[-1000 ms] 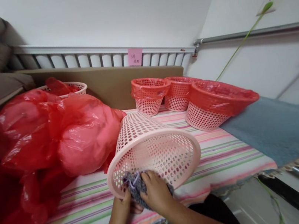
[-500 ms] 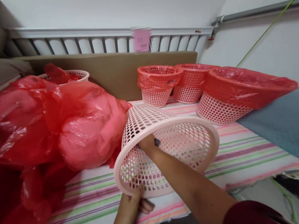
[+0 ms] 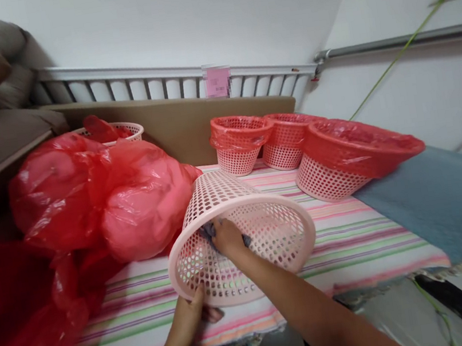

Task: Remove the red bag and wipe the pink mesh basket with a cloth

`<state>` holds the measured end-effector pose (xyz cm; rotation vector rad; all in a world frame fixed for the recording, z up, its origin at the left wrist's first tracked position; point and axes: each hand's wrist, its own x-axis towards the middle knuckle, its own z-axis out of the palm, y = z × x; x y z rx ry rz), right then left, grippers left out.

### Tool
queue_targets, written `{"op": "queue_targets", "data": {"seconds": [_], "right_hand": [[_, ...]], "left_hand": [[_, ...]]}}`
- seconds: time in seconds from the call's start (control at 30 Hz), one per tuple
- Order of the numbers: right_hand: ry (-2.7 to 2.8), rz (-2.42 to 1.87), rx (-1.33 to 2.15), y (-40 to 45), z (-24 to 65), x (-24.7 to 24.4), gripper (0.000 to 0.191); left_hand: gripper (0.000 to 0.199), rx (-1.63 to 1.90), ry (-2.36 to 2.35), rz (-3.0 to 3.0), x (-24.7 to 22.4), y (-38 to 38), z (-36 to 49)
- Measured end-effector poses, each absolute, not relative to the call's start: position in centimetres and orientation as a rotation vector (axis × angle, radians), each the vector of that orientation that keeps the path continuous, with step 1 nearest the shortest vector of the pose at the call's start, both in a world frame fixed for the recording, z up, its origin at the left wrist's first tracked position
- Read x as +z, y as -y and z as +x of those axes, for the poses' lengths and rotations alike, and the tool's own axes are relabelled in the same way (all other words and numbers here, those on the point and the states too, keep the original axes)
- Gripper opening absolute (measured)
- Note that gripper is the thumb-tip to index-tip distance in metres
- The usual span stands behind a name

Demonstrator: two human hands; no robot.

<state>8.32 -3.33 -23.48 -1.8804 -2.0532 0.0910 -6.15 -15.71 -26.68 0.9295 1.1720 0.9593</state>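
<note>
A pale pink perforated wastebasket (image 3: 235, 202) lies on its side on a striped cloth (image 3: 145, 293), its mouth facing me. My left hand (image 3: 196, 308) grips the lower left of the rim, thumb inside and fingers beneath. Reaching into the basket, my right hand (image 3: 227, 237) is closed on a dark grey cloth (image 3: 209, 234), which bunches out on both sides of the fingers. Left of the basket sit bulging red plastic bags (image 3: 140, 204) with pink contents showing through.
Three wastebaskets lined with red bags (image 3: 237, 137) stand at the back right. Another basket (image 3: 135, 130) is behind the red bags. A brown board (image 3: 176, 126) and a white radiator (image 3: 114, 89) line the wall. Blue fabric (image 3: 443, 199) lies at right.
My right hand and the grey cloth now show more clearly inside the basket mouth. The whole view has shifted a little; my left hand stays on the rim.
</note>
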Motion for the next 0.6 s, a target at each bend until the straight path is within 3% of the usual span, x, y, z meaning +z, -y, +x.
{"op": "queue_targets", "data": {"seconds": [0.3,0.6], "right_hand": [[2.284,-1.805,0.015,13.9,8.5,-23.4,0.042],[2.276,-1.765,0.122,16.8,9.4,-23.0,0.053]], "left_hand": [[0.076,0.972,-1.218,0.987,-24.1,16.8,-6.3],[0.082,1.079,-1.328,0.856,-22.3,19.6,-5.0]]}}
